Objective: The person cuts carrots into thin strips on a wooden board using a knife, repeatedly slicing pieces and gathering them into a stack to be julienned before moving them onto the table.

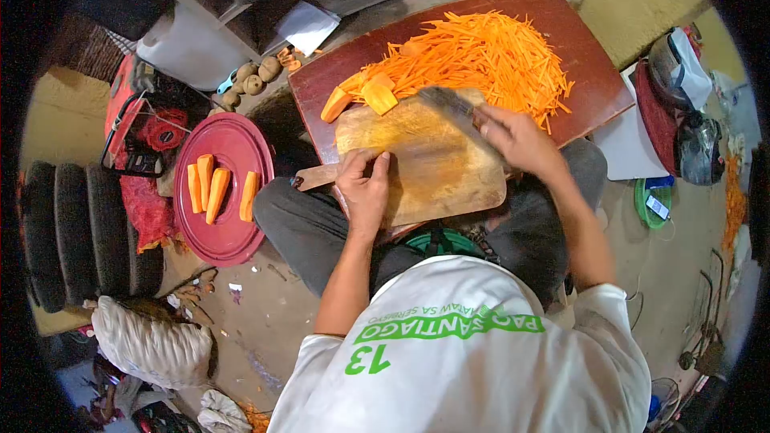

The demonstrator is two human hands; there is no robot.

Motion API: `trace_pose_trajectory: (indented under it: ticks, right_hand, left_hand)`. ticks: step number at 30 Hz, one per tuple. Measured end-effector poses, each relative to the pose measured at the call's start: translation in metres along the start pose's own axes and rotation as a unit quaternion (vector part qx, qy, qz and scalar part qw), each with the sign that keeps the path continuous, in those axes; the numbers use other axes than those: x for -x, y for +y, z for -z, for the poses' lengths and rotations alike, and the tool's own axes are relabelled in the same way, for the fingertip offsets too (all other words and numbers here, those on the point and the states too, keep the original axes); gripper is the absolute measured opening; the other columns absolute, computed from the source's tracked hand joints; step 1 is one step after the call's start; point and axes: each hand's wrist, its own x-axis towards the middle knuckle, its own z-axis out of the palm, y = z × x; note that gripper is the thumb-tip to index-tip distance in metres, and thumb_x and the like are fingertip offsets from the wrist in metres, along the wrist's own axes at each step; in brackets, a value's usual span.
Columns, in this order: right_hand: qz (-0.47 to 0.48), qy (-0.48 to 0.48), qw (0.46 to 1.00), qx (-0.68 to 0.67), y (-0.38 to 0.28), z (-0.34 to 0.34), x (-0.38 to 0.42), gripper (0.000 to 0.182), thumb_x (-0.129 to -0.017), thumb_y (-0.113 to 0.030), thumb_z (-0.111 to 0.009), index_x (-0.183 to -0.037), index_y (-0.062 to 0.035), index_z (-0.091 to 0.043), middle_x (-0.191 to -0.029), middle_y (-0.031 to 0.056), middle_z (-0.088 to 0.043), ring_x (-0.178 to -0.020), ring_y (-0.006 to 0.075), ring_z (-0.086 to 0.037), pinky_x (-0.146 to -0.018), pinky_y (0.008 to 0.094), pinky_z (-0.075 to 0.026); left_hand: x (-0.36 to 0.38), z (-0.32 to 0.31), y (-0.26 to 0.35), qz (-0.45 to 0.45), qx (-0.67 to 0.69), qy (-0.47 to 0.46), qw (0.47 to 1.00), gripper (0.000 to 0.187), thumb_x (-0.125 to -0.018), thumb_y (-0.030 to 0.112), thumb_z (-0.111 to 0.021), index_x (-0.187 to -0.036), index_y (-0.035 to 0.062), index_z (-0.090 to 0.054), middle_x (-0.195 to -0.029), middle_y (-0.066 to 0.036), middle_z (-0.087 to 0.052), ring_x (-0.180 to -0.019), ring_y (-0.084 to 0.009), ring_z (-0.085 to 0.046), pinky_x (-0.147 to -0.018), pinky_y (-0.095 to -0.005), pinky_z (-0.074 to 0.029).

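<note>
A wooden cutting board (pixel 437 180) lies at the near edge of a red-brown table (pixel 589 56). My left hand (pixel 365 184) rests on the board's left part near its handle, fingers curled; whether something is in them is hidden. In my right hand (pixel 513 138) is a knife (pixel 449 104), its blurred blade over the board's upper part. Beyond the board spreads a big heap of shredded carrot (pixel 497 56). Two carrot chunks (pixel 379 95) sit at the board's upper left edge.
A red round lid (pixel 224 244) at the left holds several peeled carrot pieces (pixel 215 195). Potatoes (pixel 253 84) and a blue peeler (pixel 227 82) lie behind it. A white sack (pixel 152 345) is at lower left. A green basket (pixel 651 204) stands at the right.
</note>
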Motion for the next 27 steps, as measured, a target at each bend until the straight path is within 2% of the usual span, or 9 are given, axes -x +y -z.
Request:
trace_pose_trajectory:
  ticks: [5, 7, 8, 11, 14, 17, 18, 24, 27]
  right_hand:
    - [-0.017, 0.032, 0.999, -0.020, 0.041, 0.038, -0.044, 0.040, -0.104, -0.017, -0.066, -0.140, 0.0008, -0.067, -0.114, 0.0171, -0.079, -0.103, 0.0215, -0.073, -0.096, 0.0378, -0.057]
    - [0.013, 0.057, 0.998, -0.011, 0.043, 0.049, -0.044, 0.040, -0.104, -0.016, -0.067, -0.140, 0.0018, -0.068, -0.115, 0.0165, -0.079, -0.102, 0.0211, -0.073, -0.095, 0.0375, -0.057]
    - [-0.006, 0.049, 0.998, 0.038, 0.044, 0.056, -0.042, 0.041, -0.103, -0.015, -0.067, -0.140, 0.0033, -0.067, -0.114, 0.0156, -0.079, -0.102, 0.0204, -0.073, -0.095, 0.0371, -0.057]
    - [0.016, 0.125, 0.989, 0.078, 0.037, 0.057, -0.023, 0.041, -0.101, -0.019, -0.069, -0.139, -0.0041, -0.070, -0.105, 0.0226, -0.079, -0.093, 0.0342, -0.078, -0.086, 0.0420, -0.060]
    - [0.044, 0.159, 0.981, 0.102, 0.001, 0.054, 0.002, 0.042, -0.101, -0.021, -0.070, -0.140, -0.0051, -0.070, -0.112, 0.0269, -0.078, -0.104, 0.0416, -0.077, -0.088, 0.0458, -0.061]
    - [0.068, 0.177, 0.977, 0.096, -0.011, 0.035, 0.023, 0.042, -0.102, -0.024, -0.069, -0.140, -0.0067, -0.070, -0.116, 0.0262, -0.077, -0.106, 0.0431, -0.076, -0.090, 0.0485, -0.061]
    - [0.098, 0.207, 0.969, 0.096, -0.011, 0.024, 0.028, 0.039, -0.103, -0.025, -0.068, -0.137, -0.0068, -0.071, -0.112, 0.0267, -0.077, -0.102, 0.0451, -0.076, -0.088, 0.0504, -0.060]
    - [-0.048, 0.088, 0.991, 0.087, -0.018, 0.022, 0.030, 0.032, -0.105, -0.022, -0.065, -0.131, -0.0043, -0.070, -0.103, 0.0289, -0.075, -0.098, 0.0482, -0.074, -0.083, 0.0537, -0.058]
    - [-0.036, 0.125, 0.992, 0.003, -0.032, 0.029, 0.036, 0.032, -0.105, -0.023, -0.064, -0.129, -0.0035, -0.070, -0.103, 0.0299, -0.075, -0.099, 0.0490, -0.073, -0.084, 0.0552, -0.058]
  left_hand:
    - [0.000, 0.001, 0.001, -0.043, -0.058, -0.045, 0.996, 0.007, -0.088, 0.005, -0.081, -0.090, 0.0005, -0.077, -0.088, -0.012, -0.070, -0.084, -0.0308, -0.062, -0.085, -0.0410, -0.042]
    - [-0.001, 0.001, 0.003, -0.049, -0.084, -0.043, 0.994, 0.011, -0.088, 0.005, -0.083, -0.092, -0.0024, -0.076, -0.089, -0.014, -0.072, -0.084, -0.0303, -0.068, -0.081, -0.0392, -0.049]
    - [-0.001, 0.000, 0.003, -0.051, -0.097, -0.041, 0.993, 0.013, -0.088, 0.005, -0.083, -0.093, -0.0039, -0.076, -0.090, -0.015, -0.073, -0.084, -0.0301, -0.070, -0.079, -0.0383, -0.053]
    - [-0.001, -0.002, 0.003, -0.052, -0.110, -0.050, 0.991, 0.013, -0.087, 0.005, -0.083, -0.092, -0.0045, -0.075, -0.088, -0.016, -0.072, -0.082, -0.0310, -0.071, -0.077, -0.0393, -0.053]
    - [-0.002, -0.003, -0.002, -0.065, -0.104, -0.068, 0.990, 0.013, -0.087, 0.005, -0.083, -0.090, -0.0046, -0.075, -0.088, -0.017, -0.072, -0.081, -0.0318, -0.070, -0.076, -0.0403, -0.052]
    - [-0.001, -0.005, -0.003, -0.042, -0.097, -0.080, 0.991, 0.008, -0.087, 0.007, -0.082, -0.088, 0.0022, -0.075, -0.084, -0.012, -0.067, -0.083, -0.0320, -0.062, -0.082, -0.0411, -0.039]
    - [-0.001, -0.006, -0.003, -0.048, -0.097, -0.082, 0.991, 0.008, -0.087, 0.007, -0.082, -0.089, 0.0024, -0.075, -0.084, -0.012, -0.066, -0.083, -0.0320, -0.063, -0.082, -0.0411, -0.038]
    - [-0.004, -0.007, -0.001, -0.078, -0.094, -0.091, 0.988, 0.009, -0.087, 0.007, -0.081, -0.089, 0.0027, -0.074, -0.084, -0.012, -0.064, -0.084, -0.0331, -0.061, -0.082, -0.0413, -0.037]
    - [-0.001, -0.005, -0.005, -0.076, -0.108, -0.093, 0.987, 0.011, -0.086, 0.007, -0.081, -0.087, 0.0020, -0.072, -0.083, -0.013, -0.061, -0.084, -0.0346, -0.060, -0.081, -0.0426, -0.038]
